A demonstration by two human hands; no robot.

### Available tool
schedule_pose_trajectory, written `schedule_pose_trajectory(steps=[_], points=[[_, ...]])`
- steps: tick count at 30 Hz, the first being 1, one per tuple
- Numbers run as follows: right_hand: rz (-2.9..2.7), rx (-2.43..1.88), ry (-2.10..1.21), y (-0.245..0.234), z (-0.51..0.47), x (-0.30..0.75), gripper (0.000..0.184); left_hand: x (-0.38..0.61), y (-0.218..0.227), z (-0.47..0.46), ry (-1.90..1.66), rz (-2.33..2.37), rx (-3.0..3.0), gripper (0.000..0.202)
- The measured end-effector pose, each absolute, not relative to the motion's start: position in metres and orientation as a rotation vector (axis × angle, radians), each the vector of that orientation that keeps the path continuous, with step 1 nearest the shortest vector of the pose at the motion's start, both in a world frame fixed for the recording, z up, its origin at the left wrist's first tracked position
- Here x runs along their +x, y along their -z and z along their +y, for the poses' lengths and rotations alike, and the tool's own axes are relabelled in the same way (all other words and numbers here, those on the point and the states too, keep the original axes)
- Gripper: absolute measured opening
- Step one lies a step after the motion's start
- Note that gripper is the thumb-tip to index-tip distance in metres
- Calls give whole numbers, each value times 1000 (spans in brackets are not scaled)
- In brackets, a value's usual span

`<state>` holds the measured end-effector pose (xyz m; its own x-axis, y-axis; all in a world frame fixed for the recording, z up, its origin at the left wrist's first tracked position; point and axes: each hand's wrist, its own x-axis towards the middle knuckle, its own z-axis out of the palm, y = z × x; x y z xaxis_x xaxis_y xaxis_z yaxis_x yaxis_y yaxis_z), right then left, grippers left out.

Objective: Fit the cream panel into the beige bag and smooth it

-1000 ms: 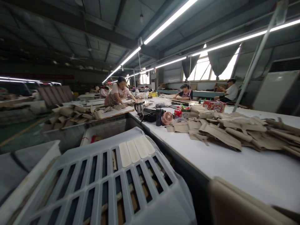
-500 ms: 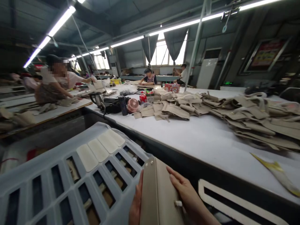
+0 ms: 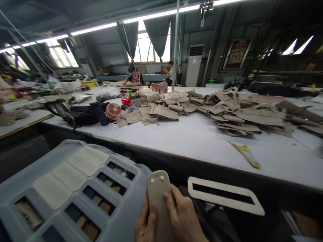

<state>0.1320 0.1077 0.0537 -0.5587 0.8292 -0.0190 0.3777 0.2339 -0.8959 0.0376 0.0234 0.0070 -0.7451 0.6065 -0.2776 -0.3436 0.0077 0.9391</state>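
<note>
Between my two hands a beige leather bag (image 3: 160, 205) stands on end, its narrow rounded panel turned up to me. Two small shiny metal studs sit near the panel's top end. My left hand (image 3: 145, 218) grips the left edge, thumb on the panel. On the right edge is my right hand (image 3: 183, 213), its thumb pressing the panel and fingers wrapped behind. The bag's lower part runs out of the picture. Just right of my right hand lies a long cream frame-shaped piece (image 3: 224, 196) with a slot through it.
At the left a grey plastic crate (image 3: 121, 205) carries several cream rounded pads (image 3: 70, 176). The white table (image 3: 151, 137) ahead bears a heap of beige leather pieces (image 3: 227, 111), a yellow-stained scraper-like tool (image 3: 244, 153) and a pink fan (image 3: 113, 111). A person (image 3: 134, 75) sits beyond.
My view has swung right. The bag has been turned so its narrow panel with the studs faces me, and both thumbs now lie on that panel.
</note>
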Motion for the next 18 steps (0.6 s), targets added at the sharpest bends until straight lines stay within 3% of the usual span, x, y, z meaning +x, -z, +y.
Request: schedule_pose_trajectory(steps=[4, 13, 18], points=[[-1899, -1085, -1312, -51, 108, 135, 48, 43, -3, 27, -1808, 1670, 212, 71], [-1753, -1169, -1324, -44, 127, 136, 57, 48, -9, 38, -1797, 1851, 417, 62], [-1772, -1184, -1376, -35, 118, 144, 52, 54, -5, 38, -1823, 1852, 432, 60]])
